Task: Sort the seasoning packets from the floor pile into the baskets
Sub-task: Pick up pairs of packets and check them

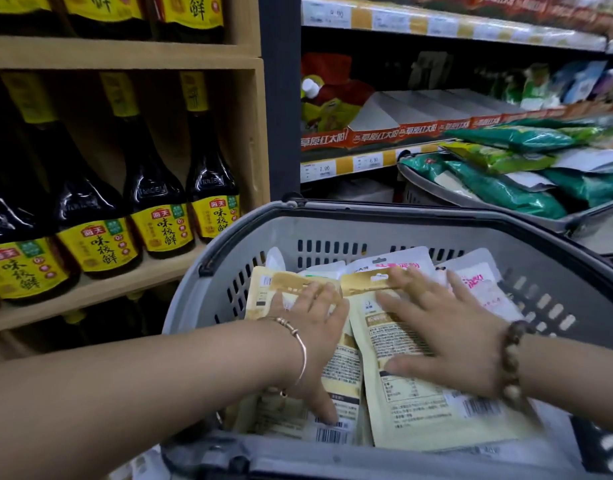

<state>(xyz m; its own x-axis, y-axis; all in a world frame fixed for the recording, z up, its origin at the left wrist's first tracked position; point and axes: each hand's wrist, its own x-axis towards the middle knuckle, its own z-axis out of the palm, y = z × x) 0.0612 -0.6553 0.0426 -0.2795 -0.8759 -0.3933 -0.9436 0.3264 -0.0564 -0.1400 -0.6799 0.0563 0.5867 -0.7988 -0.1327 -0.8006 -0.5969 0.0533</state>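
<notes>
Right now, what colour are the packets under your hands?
The packets are cream with gold tops; the head view shows it best.

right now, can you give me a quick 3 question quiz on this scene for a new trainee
1. True or false: the left hand and right hand both lie flat on cream packets in the near grey basket.
2. The packets in the far basket are: A red, B green, C black?
3. Fill in: the dark bottles with yellow labels stand to the ___ of the near grey basket.
Key: 1 true; 2 B; 3 left.
</notes>
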